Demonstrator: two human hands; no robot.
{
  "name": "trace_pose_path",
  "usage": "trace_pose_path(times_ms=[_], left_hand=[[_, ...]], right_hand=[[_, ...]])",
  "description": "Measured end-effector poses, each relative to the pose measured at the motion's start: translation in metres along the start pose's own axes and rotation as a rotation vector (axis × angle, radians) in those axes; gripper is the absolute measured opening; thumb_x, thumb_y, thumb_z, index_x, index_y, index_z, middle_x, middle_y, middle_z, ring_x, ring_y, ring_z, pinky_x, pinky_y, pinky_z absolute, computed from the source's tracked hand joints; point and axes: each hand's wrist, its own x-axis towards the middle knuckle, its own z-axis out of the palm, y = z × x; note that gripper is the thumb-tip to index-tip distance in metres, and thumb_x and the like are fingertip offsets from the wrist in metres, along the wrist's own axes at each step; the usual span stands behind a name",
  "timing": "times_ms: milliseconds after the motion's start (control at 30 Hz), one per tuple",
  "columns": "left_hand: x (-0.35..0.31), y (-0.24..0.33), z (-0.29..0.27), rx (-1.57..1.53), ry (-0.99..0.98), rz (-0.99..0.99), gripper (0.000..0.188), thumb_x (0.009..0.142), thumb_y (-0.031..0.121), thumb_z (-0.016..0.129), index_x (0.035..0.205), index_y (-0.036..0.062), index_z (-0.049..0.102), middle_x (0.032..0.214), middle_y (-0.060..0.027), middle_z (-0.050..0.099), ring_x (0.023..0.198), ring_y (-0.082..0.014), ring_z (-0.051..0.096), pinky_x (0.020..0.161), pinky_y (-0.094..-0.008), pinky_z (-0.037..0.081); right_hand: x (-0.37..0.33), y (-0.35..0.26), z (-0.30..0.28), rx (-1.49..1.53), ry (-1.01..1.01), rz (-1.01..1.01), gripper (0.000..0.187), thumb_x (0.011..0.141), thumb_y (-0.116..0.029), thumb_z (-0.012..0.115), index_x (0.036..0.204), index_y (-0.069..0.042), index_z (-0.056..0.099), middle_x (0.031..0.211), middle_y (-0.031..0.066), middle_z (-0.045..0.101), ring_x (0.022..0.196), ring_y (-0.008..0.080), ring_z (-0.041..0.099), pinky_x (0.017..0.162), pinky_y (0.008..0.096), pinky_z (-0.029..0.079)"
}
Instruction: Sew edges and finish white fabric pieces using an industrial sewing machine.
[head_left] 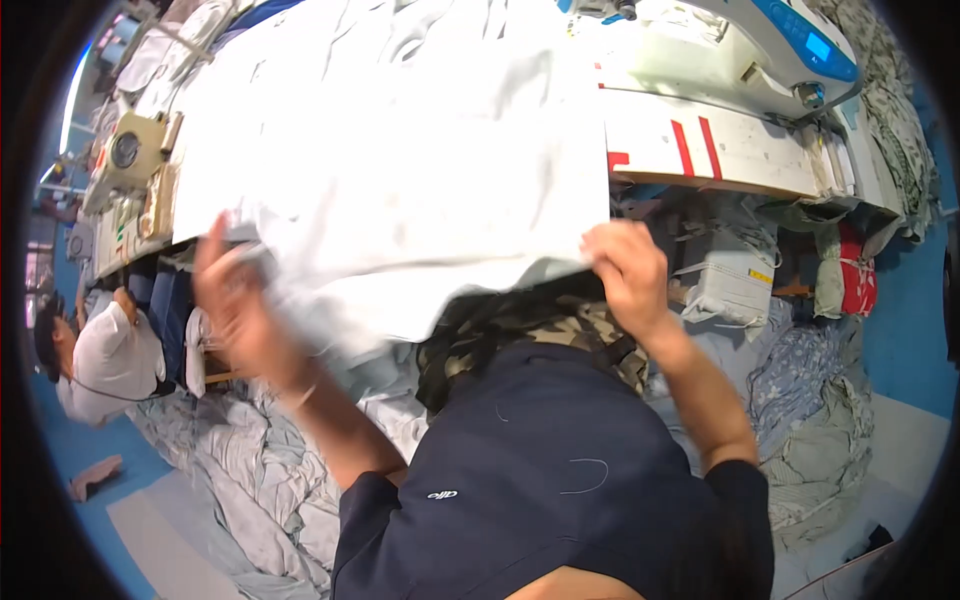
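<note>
A large sheet of white cloth [420, 170] spreads over the worktable and hangs down over its near edge toward my lap. My right hand [630, 270] is closed on the near right corner of this cloth, thumb and fingers pinching the edge. At the cloth's near left side is my left hand [238, 300], smeared by motion. One of its fingers points upward, but whether it grips the cloth cannot be made out. The cloth's near left part is blurred too, and its front edge lies in a loose wave between the hands.
A sewing machine [800, 50] with a blue panel stands at the back right on the white table [740, 150] with red tape strips. Another machine [125, 155] is at the left. A seated person [115, 350] is at far left. Heaped fabric [260, 480] and a wrapped bundle [730, 275] lie below.
</note>
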Motion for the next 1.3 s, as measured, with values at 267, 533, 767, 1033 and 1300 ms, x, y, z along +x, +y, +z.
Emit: trace_pose_path(times_ms=[267, 533, 767, 1033, 1300], left_hand=[[-0.022, -0.096, 0.153, 0.328, -0.206, -0.069, 0.016, 0.091, -0.006, 0.059, 0.105, -0.0012, 0.066, 0.102, -0.0164, 0.068, 0.097, -0.0351, 0.065, 0.084, -0.0386, 0.051], [0.047, -0.086, 0.202, 0.320, -0.308, -0.146, 0.011, 0.093, -0.005, 0.058, 0.101, -0.0013, 0.065, 0.092, -0.0162, 0.065, 0.084, -0.0341, 0.064, 0.077, -0.0378, 0.050], [0.082, -0.110, 0.239, 0.351, -0.329, -0.141, 0.007, 0.095, 0.001, 0.059, 0.099, 0.0011, 0.065, 0.090, -0.0168, 0.068, 0.079, -0.0335, 0.064, 0.073, -0.0379, 0.050], [0.124, -0.141, 0.291, 0.361, -0.329, -0.077, 0.006, 0.095, 0.010, 0.062, 0.097, 0.0064, 0.067, 0.090, -0.0168, 0.070, 0.082, -0.0372, 0.066, 0.072, -0.0419, 0.050], [0.160, -0.168, 0.334, 0.413, -0.314, 0.048, 0.011, 0.095, 0.018, 0.061, 0.096, 0.0087, 0.067, 0.091, -0.0175, 0.070, 0.086, -0.0397, 0.065, 0.074, -0.0465, 0.050]], right_hand=[[-0.009, 0.032, -0.010, 0.090, -0.063, 0.040, 0.031, 0.063, 0.016, 0.058, 0.087, -0.001, 0.070, 0.092, 0.0143, 0.071, 0.089, 0.0332, 0.070, 0.077, 0.0404, 0.056], [0.029, 0.054, -0.011, 0.060, -0.189, 0.110, 0.024, 0.067, 0.009, 0.064, 0.086, -0.003, 0.072, 0.094, 0.0079, 0.072, 0.090, 0.0231, 0.071, 0.069, 0.0336, 0.050], [0.076, 0.076, -0.012, 0.056, -0.258, 0.054, 0.025, 0.065, 0.008, 0.062, 0.085, -0.004, 0.070, 0.093, 0.0072, 0.071, 0.088, 0.0235, 0.071, 0.068, 0.0338, 0.050], [0.118, 0.105, -0.011, -0.022, -0.340, -0.013, 0.022, 0.063, 0.006, 0.060, 0.081, -0.004, 0.069, 0.096, 0.0075, 0.070, 0.091, 0.0241, 0.069, 0.071, 0.0352, 0.049], [0.151, 0.135, 0.004, -0.020, -0.265, -0.090, 0.024, 0.064, 0.012, 0.061, 0.082, -0.003, 0.067, 0.096, 0.0084, 0.070, 0.088, 0.0254, 0.067, 0.074, 0.0365, 0.049]])
